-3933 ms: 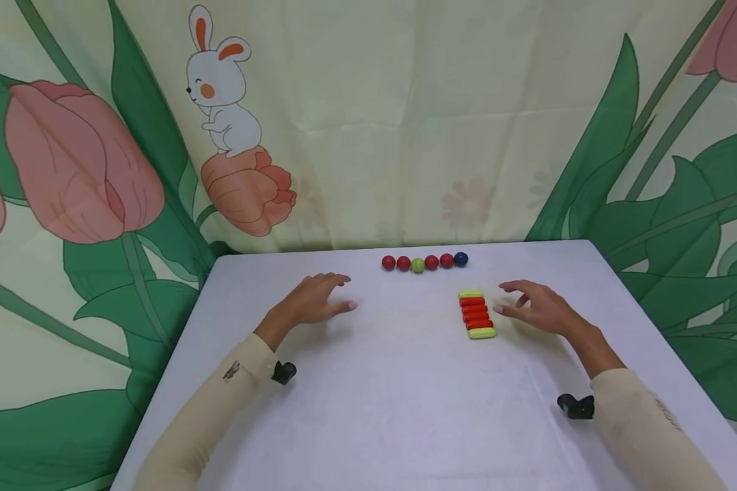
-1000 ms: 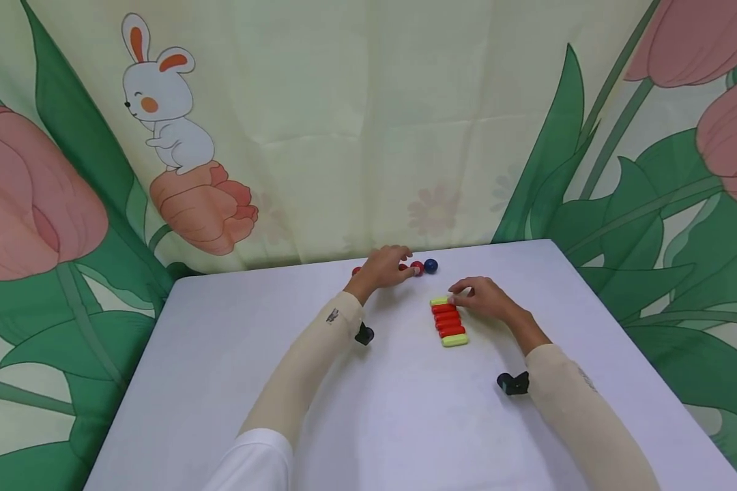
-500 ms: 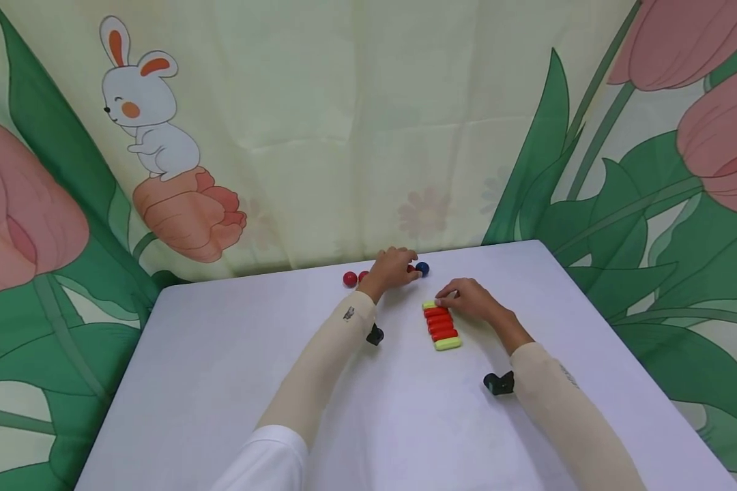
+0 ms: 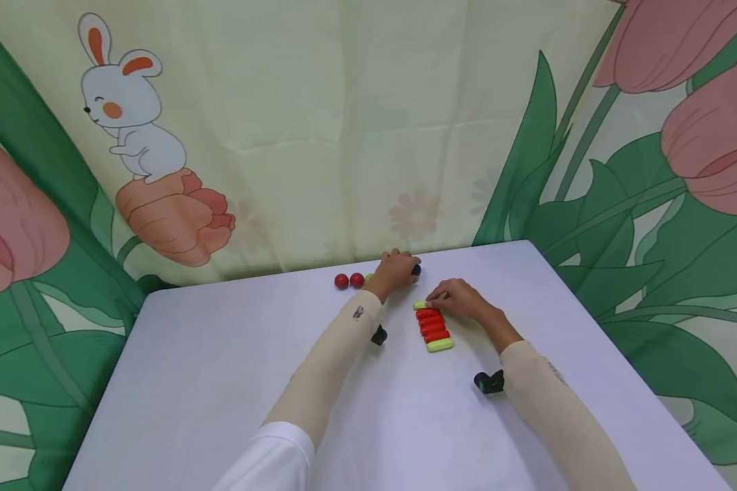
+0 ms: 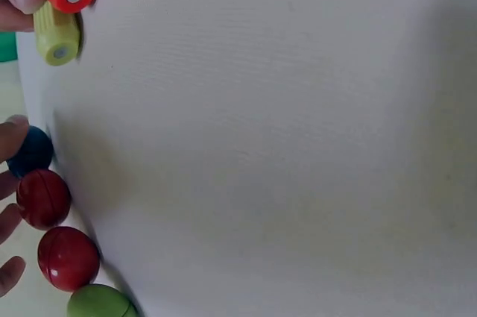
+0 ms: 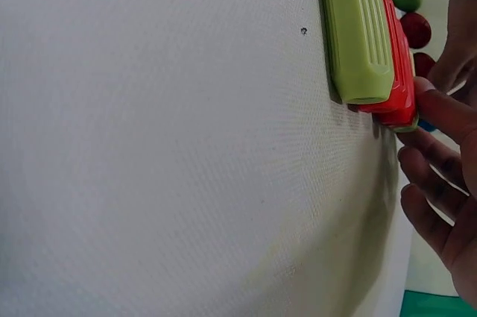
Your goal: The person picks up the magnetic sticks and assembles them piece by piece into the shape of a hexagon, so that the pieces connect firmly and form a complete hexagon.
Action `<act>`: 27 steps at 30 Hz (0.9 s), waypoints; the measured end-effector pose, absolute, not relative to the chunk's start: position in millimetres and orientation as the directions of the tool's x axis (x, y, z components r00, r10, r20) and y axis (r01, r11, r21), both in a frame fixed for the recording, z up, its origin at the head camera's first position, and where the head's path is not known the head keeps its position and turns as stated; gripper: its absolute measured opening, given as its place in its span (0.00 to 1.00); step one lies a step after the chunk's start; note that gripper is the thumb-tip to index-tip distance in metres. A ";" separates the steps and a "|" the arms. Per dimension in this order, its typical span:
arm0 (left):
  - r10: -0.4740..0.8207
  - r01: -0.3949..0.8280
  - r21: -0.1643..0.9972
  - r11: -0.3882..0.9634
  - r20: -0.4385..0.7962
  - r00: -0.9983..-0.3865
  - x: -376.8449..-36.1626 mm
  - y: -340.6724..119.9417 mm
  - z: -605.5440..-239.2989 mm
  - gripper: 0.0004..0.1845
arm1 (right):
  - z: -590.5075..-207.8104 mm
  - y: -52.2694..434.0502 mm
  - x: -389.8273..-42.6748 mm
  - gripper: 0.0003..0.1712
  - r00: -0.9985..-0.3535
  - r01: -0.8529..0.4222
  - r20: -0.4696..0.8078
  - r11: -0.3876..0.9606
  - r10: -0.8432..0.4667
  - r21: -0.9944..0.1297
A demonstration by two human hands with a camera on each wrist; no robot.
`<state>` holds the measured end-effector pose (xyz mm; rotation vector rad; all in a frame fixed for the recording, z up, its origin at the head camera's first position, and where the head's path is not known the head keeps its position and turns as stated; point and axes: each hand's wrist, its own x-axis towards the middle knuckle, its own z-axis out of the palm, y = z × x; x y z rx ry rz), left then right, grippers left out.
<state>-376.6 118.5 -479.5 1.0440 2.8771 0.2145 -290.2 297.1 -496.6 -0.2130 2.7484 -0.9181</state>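
Fingertips of my right hand (image 4: 460, 300) pinch the far yellow-green rod (image 4: 422, 305), steadying the rod stack (image 4: 432, 326) mid-desk. Left hand (image 4: 396, 270) curls over the ball row (image 5: 46, 199) along the desk's (image 4: 368, 423) far edge, corralling it.

1. Row of balls (image 4: 349, 280) along the bench's far edge: two red lie exposed at the left; green, further red and dark blue ball (image 5: 31, 151) sit under the left hand.
2. Stack of rods (image 4: 432, 326): red ones side by side, a yellow-green rod (image 6: 355, 30) at each end, flat on the bench.
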 end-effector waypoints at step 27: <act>0.671 0.671 0.017 0.741 0.025 -0.741 -372.9 111.4 -471.9 0.24 | -484.6 287.4 -289.1 0.12 -0.955 -0.069 -0.197 0.811 -0.223 -0.581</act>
